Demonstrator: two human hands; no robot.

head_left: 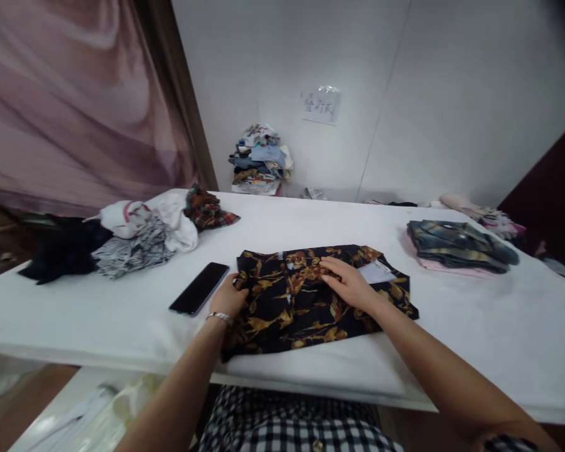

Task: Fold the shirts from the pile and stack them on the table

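Note:
A black shirt with a gold and brown leaf print lies folded into a flat, roughly rectangular shape in front of me. Its neck opening points right, with a pale patch showing inside the collar. My left hand, wearing a bracelet, has its fingers curled at the shirt's left edge, the fingertips partly hidden there. My right hand rests on top of the shirt near the collar, palm down with its fingers stretched out. Just left of my left hand a dark-screened phone lies on the table.
The white table carries crumpled clothes at the left and a small folded stack at the right. Behind its far edge rises a clothes pile. A handwritten sign hangs on the wall. A pink curtain hangs at left.

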